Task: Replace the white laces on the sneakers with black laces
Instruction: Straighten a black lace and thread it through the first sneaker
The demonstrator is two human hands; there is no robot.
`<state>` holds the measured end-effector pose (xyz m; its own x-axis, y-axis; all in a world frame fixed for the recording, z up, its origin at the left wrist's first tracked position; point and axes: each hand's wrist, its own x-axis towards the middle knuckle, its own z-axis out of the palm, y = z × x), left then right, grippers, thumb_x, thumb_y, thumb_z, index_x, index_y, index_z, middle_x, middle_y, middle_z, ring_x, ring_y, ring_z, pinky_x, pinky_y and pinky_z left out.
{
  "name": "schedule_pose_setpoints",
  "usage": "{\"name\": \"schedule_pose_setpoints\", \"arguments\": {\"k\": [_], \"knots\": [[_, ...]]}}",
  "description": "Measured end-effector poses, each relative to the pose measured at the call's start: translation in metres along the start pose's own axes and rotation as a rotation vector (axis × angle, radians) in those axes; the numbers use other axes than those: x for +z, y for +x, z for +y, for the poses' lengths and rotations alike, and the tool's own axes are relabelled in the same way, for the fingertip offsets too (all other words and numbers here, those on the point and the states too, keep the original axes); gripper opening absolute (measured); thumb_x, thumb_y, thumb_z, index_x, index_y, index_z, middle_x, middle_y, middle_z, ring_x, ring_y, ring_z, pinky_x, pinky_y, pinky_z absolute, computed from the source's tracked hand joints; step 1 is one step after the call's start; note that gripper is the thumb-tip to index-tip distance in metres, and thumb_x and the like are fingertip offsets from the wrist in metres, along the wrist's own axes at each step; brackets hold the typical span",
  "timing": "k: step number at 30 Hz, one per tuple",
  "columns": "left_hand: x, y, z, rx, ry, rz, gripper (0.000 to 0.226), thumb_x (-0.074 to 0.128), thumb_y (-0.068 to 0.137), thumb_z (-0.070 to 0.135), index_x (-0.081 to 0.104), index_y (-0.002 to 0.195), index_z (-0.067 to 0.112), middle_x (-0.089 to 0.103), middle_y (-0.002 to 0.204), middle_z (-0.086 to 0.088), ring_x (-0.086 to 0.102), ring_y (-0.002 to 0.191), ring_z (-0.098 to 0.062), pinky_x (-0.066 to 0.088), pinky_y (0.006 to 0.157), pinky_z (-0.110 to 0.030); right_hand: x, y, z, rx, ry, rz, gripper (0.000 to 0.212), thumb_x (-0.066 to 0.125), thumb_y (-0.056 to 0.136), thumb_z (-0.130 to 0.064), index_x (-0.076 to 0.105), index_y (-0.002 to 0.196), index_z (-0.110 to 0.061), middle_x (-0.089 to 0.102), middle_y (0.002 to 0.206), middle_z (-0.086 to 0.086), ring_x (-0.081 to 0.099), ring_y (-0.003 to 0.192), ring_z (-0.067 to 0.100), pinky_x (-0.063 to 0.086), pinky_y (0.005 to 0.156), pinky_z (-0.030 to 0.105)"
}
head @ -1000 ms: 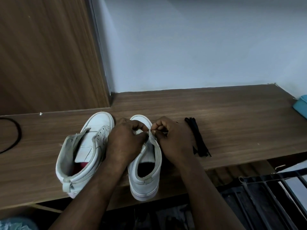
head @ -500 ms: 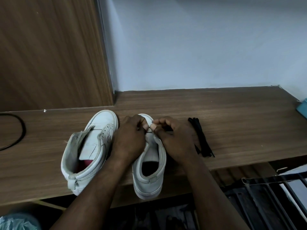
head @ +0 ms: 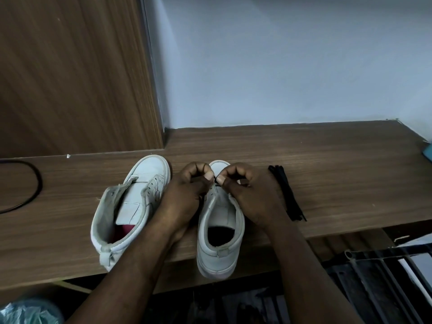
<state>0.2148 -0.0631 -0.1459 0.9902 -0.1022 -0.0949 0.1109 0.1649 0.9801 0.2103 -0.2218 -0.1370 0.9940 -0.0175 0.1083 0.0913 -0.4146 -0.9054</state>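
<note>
I saw the white sneaker standing at the table's front edge, toe pointing away. The left hand and right hand curled over its front. Thumbs and first fingers pinched a thin black lace. The other sneaker stood just left, and a bundle of black laces lay just right.

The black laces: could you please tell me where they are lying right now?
In the head view, the black laces lie bundled on the desk, just right of the right hand and the sneaker it works on.
</note>
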Motion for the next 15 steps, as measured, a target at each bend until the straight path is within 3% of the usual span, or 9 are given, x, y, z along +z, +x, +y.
{"name": "schedule_pose_setpoints", "arguments": {"k": [4,8,11,13,15], "knots": [[0.001,-0.002,0.001,0.021,0.051,0.015,0.016,0.058,0.101,0.005,0.065,0.092,0.016,0.064,0.083,-0.007,0.053,0.072,-0.018,0.044,0.069,-0.03,-0.002,-0.002,-0.002,-0.047,0.023,-0.024,0.006,0.079,0.089,-0.034,0.077,0.089,-0.028,0.075,0.09,-0.015,0.068,0.086,0.004,0.054,0.081,0.028],[0.003,-0.003,0.002,0.025,0.101,0.052,0.013,0.06,0.1,0.006,0.065,0.092,0.014,0.063,0.08,-0.004,0.051,0.072,-0.018,0.043,0.069,-0.031,-0.001,0.0,0.002,-0.003,0.011,-0.021,0.008,0.074,0.093,-0.022,0.073,0.088,-0.028,0.075,0.088,-0.013,0.068,0.084,0.003,0.051,0.076,0.025],[0.002,-0.004,0.01,-0.028,0.13,0.098,0.002,0.069,0.096,0.014,0.069,0.095,0.012,0.065,0.079,-0.005,0.055,0.068,-0.015,0.047,0.063,-0.026,0.003,0.002,0.0,0.115,0.215,0.101,0.014,0.063,0.1,-0.014,0.068,0.09,-0.022,0.078,0.088,-0.005,0.07,0.077,0.005,0.049,0.069,0.027],[-0.001,-0.006,0.015,-0.09,0.212,0.056,0.023,0.082,0.085,0.027,0.071,0.101,0.015,0.068,0.087,-0.01,0.06,0.072,-0.015,0.051,0.068,-0.029,0.003,0.004,-0.003,0.148,0.268,0.2,0.016,0.064,0.098,-0.009,0.069,0.088,-0.021,0.078,0.084,0.0,0.072,0.077,0.01,0.051,0.068,0.03],[-0.003,-0.008,0.02,-0.147,0.327,0.002,0.044,0.089,0.067,0.041,0.07,0.104,0.024,0.069,0.101,-0.01,0.065,0.082,-0.019,0.056,0.081,-0.041,0.003,0.006,-0.006,0.134,0.192,0.205,0.017,0.068,0.093,-0.008,0.071,0.083,-0.022,0.077,0.081,0.0,0.072,0.076,0.011,0.053,0.068,0.03]]}}
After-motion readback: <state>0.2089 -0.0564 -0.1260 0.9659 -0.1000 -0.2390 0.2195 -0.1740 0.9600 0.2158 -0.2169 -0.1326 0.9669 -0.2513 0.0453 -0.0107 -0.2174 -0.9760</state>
